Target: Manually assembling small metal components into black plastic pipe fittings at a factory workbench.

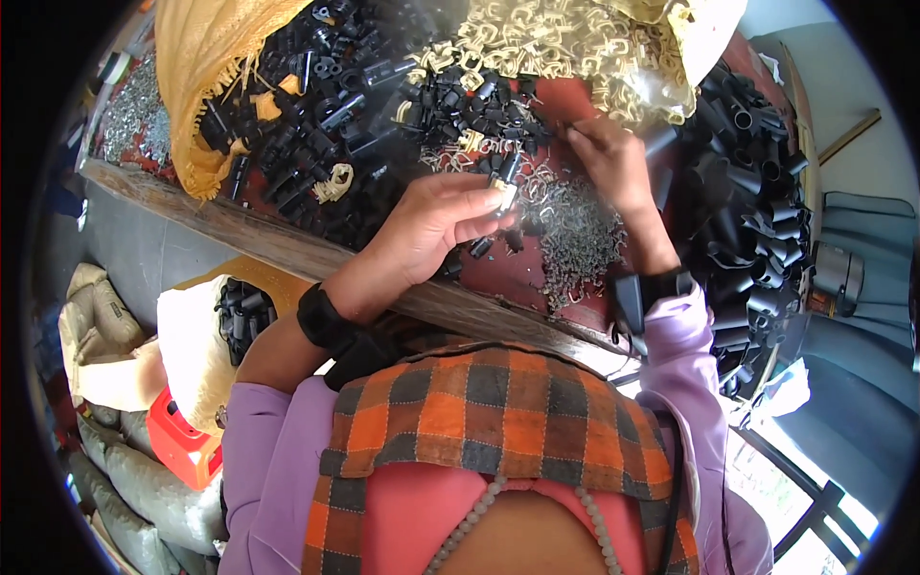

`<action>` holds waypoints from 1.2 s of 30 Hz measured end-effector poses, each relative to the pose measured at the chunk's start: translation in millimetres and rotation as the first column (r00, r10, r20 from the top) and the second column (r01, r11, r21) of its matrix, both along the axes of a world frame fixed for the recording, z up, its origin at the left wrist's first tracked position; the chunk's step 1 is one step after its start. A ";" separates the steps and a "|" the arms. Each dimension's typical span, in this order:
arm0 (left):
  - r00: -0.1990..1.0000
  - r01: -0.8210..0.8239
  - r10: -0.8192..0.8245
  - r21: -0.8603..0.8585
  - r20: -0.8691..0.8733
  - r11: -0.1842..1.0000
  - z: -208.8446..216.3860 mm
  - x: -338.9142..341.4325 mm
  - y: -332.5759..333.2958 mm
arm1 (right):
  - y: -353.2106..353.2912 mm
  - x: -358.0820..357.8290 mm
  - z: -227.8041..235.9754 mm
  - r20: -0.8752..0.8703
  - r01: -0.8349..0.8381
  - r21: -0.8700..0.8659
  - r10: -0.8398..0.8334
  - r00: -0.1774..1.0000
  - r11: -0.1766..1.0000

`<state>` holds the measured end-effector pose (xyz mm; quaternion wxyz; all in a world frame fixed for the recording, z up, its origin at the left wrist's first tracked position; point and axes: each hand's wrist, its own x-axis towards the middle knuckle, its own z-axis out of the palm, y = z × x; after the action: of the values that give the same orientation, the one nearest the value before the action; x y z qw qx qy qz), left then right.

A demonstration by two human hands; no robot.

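Note:
My left hand (436,218) is closed, thumb against fingers, on a small black and cream plastic fitting (506,179) held above the table's near edge. Further right, my right hand (613,161) has its fingertips pinched together over the red tabletop; what they hold, if anything, is too small to make out. Beyond my left hand lies a heap of small black plastic clips (479,110). Between the two hands are bent metal clips (537,182), and nearer to me is a pile of small grey screws (580,240).
Cream plastic clips (537,38) spill from a sack at the back. Black tubular parts (321,105) lie left beside a yellow woven sack (206,86); more black tubes (747,201) stack at the right. A wooden rim (230,225) edges the table. A red crate (182,441) stands lower left.

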<state>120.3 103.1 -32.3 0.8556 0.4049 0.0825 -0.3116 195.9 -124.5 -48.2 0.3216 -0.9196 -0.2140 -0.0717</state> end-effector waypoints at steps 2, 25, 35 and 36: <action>0.999 -0.041 0.041 0.010 -0.012 0.999 3.1 -3.9 0.1 | 8.8 -19.8 10.9 -0.376 0.159 0.425 0.014 0.926 0.891; 0.985 0.168 -0.164 -0.082 0.054 0.982 3.7 -7.5 -7.0 | 40.7 -74.2 31.9 0.358 -0.287 0.021 0.261 0.896 0.958; 0.961 0.183 -0.203 0.119 0.188 0.976 -1.2 0.4 -2.2 | -46.7 -0.8 14.5 0.394 0.612 -0.449 -0.470 0.790 0.651; 0.961 0.173 -0.199 0.141 0.193 0.975 -0.4 -0.4 -5.2 | -46.8 0.8 10.5 0.366 0.600 -0.560 -0.479 0.798 0.571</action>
<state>119.9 97.9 -32.7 0.7999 0.4928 -0.0262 -0.3415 196.7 -171.3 -37.7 -0.0766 -0.9822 0.0398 -0.1669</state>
